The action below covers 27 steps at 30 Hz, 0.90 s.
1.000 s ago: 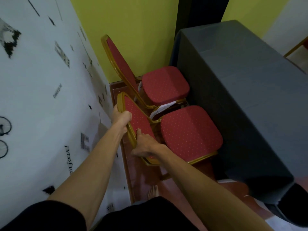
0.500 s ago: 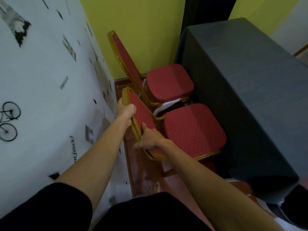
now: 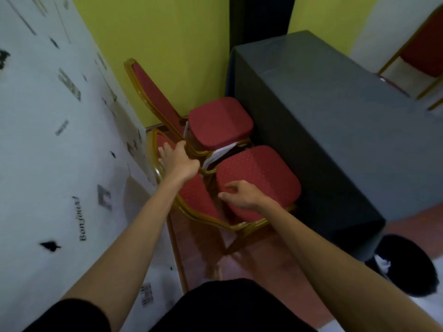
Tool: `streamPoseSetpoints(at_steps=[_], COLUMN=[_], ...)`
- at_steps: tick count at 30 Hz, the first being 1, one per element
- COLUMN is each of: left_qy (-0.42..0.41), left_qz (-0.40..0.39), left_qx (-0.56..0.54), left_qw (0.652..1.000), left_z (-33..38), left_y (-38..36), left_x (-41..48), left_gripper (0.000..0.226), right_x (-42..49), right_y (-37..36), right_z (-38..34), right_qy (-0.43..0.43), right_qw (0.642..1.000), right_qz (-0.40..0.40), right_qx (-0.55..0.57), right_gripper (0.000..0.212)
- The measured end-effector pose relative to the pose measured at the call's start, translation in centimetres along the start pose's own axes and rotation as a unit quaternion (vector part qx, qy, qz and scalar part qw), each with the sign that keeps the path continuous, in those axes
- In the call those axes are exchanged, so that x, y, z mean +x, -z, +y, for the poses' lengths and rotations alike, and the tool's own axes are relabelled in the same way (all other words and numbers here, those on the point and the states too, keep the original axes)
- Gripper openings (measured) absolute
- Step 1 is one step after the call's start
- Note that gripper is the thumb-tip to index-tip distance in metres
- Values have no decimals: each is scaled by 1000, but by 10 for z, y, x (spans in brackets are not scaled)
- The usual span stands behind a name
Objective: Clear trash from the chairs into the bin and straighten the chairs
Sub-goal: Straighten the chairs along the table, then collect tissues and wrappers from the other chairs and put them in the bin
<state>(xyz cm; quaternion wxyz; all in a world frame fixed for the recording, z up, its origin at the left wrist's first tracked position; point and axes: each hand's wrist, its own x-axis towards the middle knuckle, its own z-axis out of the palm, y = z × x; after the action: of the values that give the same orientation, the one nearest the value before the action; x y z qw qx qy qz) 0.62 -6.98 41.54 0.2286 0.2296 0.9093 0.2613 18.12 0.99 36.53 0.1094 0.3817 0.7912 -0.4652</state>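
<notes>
Left hand (image 3: 178,161) splayed on chair back (image 3: 191,192), right hand (image 3: 239,196) fingers loosely curled, empty

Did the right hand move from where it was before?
Yes. The right hand left the near chair's backrest and is now at its seat, closer to the grey table.

Dim, soft motion blur, wide-angle warp

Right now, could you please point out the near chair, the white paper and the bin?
near chair (image 3: 261,178): head view, seat cushion.
white paper (image 3: 220,153): head view, strip between the seats.
bin (image 3: 407,245): head view, black rim.
</notes>
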Motion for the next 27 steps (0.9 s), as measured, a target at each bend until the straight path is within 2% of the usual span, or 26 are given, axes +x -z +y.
streamPoseSetpoints(at_steps=[6, 10, 16, 21, 27], left_qy=[-110, -197, -274, -311, -326], left_qz=[-157, -246, -353, -389, -372], left_qx=[9, 38, 80, 102, 79], left_qw=[981, 948, 891, 861, 866], left_z=[79, 138, 211, 264, 325], left_y=[-102, -177, -275, -331, -402], left_x=[-81, -141, -217, -251, -272], left_gripper=[56, 50, 48, 46, 44], right_x=[-73, -139, -225, -274, -292], right_y=[59, 93, 131, 167, 222], right_z=[105, 177, 261, 314, 378], right_qy=[-70, -111, -176, -200, -217], right_qw=[993, 980, 952, 930, 920], right_qz=[89, 160, 239, 286, 294], right_qx=[31, 45, 74, 115, 145], right_gripper=[55, 49, 32, 35, 45])
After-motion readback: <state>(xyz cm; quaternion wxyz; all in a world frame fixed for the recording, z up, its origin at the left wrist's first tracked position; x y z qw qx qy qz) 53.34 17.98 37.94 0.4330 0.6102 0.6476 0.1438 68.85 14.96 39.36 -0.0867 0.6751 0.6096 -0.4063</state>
